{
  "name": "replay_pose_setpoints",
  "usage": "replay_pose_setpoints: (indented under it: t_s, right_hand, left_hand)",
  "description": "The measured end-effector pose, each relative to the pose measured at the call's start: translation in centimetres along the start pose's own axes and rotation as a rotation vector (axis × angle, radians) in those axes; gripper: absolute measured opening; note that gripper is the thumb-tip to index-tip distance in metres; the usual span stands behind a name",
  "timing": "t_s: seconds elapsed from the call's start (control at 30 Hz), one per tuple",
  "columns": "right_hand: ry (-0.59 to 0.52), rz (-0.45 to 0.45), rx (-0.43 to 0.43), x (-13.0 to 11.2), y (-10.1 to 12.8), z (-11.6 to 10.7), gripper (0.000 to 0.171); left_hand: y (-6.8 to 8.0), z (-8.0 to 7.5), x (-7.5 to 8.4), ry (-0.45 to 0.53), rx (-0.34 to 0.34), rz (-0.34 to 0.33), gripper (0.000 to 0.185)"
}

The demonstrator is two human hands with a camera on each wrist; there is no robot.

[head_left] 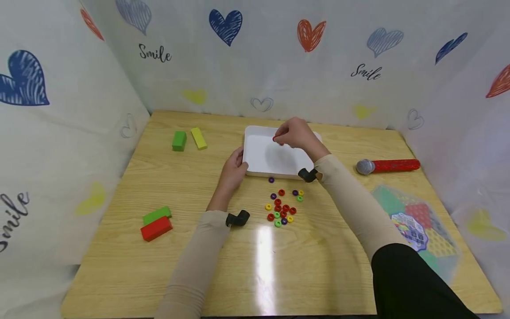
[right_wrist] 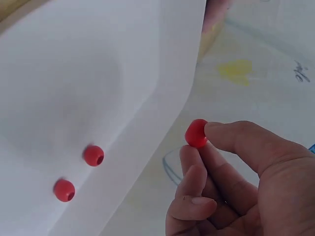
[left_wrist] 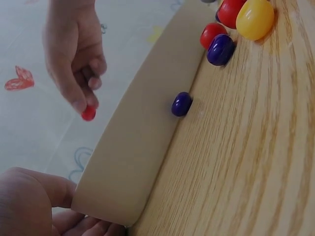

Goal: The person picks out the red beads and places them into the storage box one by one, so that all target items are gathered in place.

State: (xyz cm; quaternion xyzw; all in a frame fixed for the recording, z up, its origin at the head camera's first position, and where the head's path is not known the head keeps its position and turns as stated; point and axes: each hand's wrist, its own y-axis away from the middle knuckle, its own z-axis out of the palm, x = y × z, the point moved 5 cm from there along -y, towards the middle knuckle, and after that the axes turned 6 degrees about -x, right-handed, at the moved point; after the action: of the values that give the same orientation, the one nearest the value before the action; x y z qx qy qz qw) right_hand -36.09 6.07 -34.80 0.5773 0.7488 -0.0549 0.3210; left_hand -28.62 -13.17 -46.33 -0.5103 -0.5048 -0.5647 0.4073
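The left hand (head_left: 233, 170) grips the near left corner of the white tray (head_left: 260, 155) on the table (head_left: 191, 186). Loose beads (head_left: 282, 208) lie just before the tray. Farther, the right hand (head_left: 295, 133) pinches a red bead (right_wrist: 197, 133) over the tray, where two red beads (right_wrist: 93, 155) lie.

We see a wooden table (head_left: 191, 261) with a white tray (head_left: 263, 155) at its far middle; a purple bead (head_left: 271, 180) lies just before the tray's near edge; nearer to us sits a cluster of beads (head_left: 283, 208), red, yellow, green and purple; a green block (head_left: 179, 140) and a yellow block (head_left: 198, 138) lie side by side at far left; a second green block (head_left: 156, 214) touches a red block (head_left: 156, 228) at near left; a toy microphone (head_left: 387, 166) lies at right; a hexagonal board (head_left: 414, 228) lies near right.
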Motion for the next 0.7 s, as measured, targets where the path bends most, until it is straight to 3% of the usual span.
replay_pose_setpoints:
  t_s: [0.17,0.37,0.7]
  right_hand:
    - [0.019,0.062,-0.049,-0.5,-2.3,0.7,0.022]
    - [0.045,0.073,-0.060,-0.3,-4.5,2.0,0.021]
    - [0.104,0.083,-0.054,-0.1,-6.2,3.0,0.022]
  left_hand:
    - [0.0,0.0,-0.2,-0.028,0.010,-0.012,0.060]
    - [0.2,-0.1,-0.3,-0.019,0.020,-0.030,0.060]
    - [-0.1,-0.1,-0.2,-0.021,0.010,0.000,0.059]
